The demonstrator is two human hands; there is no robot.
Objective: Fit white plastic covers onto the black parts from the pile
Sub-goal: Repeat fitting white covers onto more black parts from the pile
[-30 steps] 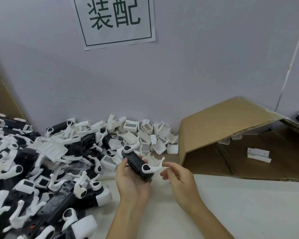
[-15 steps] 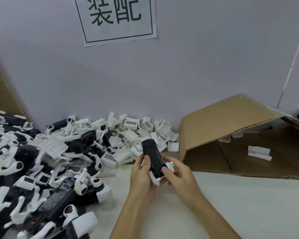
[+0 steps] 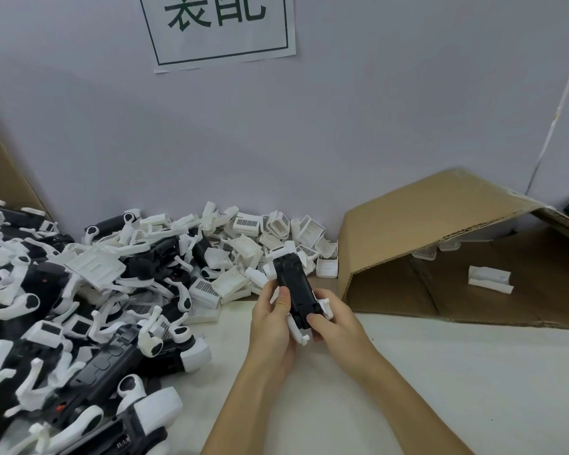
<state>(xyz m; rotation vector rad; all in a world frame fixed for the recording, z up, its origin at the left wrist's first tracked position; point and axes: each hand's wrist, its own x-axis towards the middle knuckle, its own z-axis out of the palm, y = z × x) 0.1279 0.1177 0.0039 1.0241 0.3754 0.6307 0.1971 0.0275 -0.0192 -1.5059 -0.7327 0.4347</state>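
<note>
Both hands are together over the near middle of the table [image 3: 473, 372], clamped on one black part [image 3: 293, 284] held nearly upright with its long axis pointing away. The left hand [image 3: 271, 318] wraps the left flank with its thumb pressed on the black face; the right hand [image 3: 334, 318] grips the lower right, thumb on the near end. White arms project from the part at both its near and far ends. No loose cover is seen in either hand, so in my judgement the part is being oriented before a cover is taken. The supply of white covers [image 3: 253, 247] lies just beyond the hands against the wall; the pile [image 3: 63, 307] of black parts spreads to the left. Risks: the thin white arms could snag on the fingers or bend under thumb pressure; a cover pushed on skewed may not seat. A cardboard box [image 3: 440, 231] lies open on its side at the right, with a white piece [image 3: 488, 279] inside. The wall sign [image 3: 220, 24] reads "装配", its top cropped. Barcode-like labels on several covers are too small to read.
</note>
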